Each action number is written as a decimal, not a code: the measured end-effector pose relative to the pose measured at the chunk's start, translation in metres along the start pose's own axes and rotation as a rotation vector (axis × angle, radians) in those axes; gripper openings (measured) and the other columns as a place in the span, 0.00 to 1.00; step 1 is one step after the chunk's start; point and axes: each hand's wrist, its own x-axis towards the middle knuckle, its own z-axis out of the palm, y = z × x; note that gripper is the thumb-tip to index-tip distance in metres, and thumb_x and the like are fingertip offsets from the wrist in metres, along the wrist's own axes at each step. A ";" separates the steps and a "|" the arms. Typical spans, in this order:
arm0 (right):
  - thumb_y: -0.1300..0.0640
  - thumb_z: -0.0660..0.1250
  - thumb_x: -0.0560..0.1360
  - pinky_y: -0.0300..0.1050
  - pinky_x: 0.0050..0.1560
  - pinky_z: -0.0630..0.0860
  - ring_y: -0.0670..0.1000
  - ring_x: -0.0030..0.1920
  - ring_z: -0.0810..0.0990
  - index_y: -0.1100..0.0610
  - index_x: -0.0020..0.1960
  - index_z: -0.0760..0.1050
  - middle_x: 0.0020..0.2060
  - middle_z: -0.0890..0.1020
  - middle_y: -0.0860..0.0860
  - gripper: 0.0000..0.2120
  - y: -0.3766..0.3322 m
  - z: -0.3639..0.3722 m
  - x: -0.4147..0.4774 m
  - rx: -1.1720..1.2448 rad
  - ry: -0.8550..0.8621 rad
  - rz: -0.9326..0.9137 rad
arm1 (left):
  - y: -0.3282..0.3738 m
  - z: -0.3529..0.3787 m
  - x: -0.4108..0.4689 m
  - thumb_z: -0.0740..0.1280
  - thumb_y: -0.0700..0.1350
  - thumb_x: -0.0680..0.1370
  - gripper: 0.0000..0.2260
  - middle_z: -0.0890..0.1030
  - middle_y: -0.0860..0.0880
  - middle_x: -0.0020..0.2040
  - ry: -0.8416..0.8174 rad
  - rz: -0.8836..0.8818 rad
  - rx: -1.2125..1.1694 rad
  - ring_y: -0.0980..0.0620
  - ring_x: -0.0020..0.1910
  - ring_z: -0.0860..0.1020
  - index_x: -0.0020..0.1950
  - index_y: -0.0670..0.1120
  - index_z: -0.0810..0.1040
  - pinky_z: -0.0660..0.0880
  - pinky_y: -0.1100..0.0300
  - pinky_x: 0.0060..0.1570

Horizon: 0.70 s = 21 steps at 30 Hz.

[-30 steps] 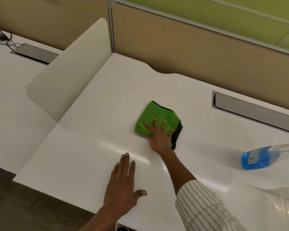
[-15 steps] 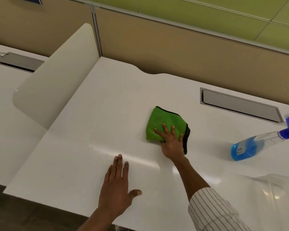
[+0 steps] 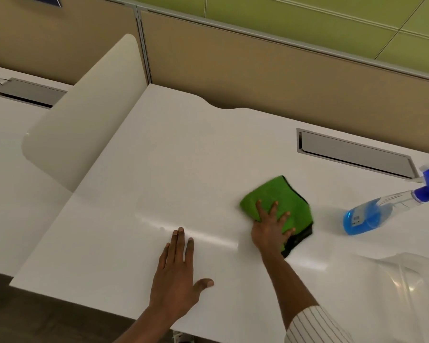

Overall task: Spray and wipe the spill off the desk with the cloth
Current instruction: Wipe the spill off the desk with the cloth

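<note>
One green cloth lies folded on the white counter, right of its middle, and our right hand rests flat on its near edge with fingers spread, pressing rather than gripping. We judge the cloth soft, light and limp, so it should slide easily on this glossy surface and bunch if pushed from one corner; a flat palm over its middle, or a pinch of the folded layers, looks like the best hold. Our left hand lies open and empty, palm down near the front edge, apparently bracing us. One spray bottle lies on its side just right of the cloth, about half full of blue liquid, likely light, hard and smooth, best taken at the neck below its blue trigger. We cannot make out any spill on the counter. Counting: one cloth, one bottle, two hands.
</note>
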 end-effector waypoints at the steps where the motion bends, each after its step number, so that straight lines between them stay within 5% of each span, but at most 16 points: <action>1: 0.54 0.57 0.84 0.80 0.76 0.45 0.67 0.83 0.38 0.36 0.83 0.48 0.85 0.42 0.51 0.32 -0.017 0.005 -0.002 -0.036 -0.016 -0.099 | 0.000 -0.001 0.000 0.56 0.78 0.74 0.51 0.48 0.39 0.88 -0.001 -0.005 -0.008 0.41 0.86 0.51 0.84 0.41 0.61 0.51 0.49 0.80; 6: 0.53 0.58 0.84 0.77 0.77 0.36 0.66 0.83 0.34 0.35 0.82 0.51 0.85 0.42 0.51 0.32 -0.104 0.022 -0.015 -0.114 -0.153 -0.527 | 0.004 -0.006 0.001 0.56 0.78 0.75 0.52 0.32 0.44 0.86 0.010 -0.001 -0.056 0.46 0.85 0.35 0.87 0.45 0.45 0.43 0.50 0.84; 12: 0.54 0.61 0.81 0.74 0.79 0.37 0.61 0.84 0.36 0.33 0.80 0.57 0.85 0.46 0.47 0.32 -0.110 0.021 -0.012 -0.105 -0.226 -0.766 | 0.003 0.000 0.002 0.57 0.79 0.73 0.53 0.45 0.43 0.87 0.052 -0.028 -0.065 0.44 0.86 0.49 0.86 0.44 0.57 0.57 0.45 0.81; 16: 0.56 0.60 0.80 0.72 0.80 0.38 0.58 0.84 0.38 0.31 0.80 0.57 0.85 0.48 0.44 0.33 -0.054 0.011 -0.012 -0.065 -0.151 -0.728 | 0.002 0.002 0.002 0.57 0.79 0.74 0.53 0.39 0.44 0.87 0.051 -0.012 -0.038 0.45 0.87 0.42 0.87 0.44 0.53 0.52 0.48 0.82; 21: 0.60 0.61 0.78 0.70 0.81 0.41 0.56 0.85 0.39 0.29 0.80 0.54 0.85 0.47 0.42 0.38 0.036 -0.003 -0.018 -0.010 -0.011 -0.381 | 0.000 0.004 0.003 0.54 0.79 0.73 0.53 0.43 0.43 0.88 0.053 -0.002 -0.027 0.44 0.87 0.46 0.86 0.43 0.57 0.51 0.50 0.82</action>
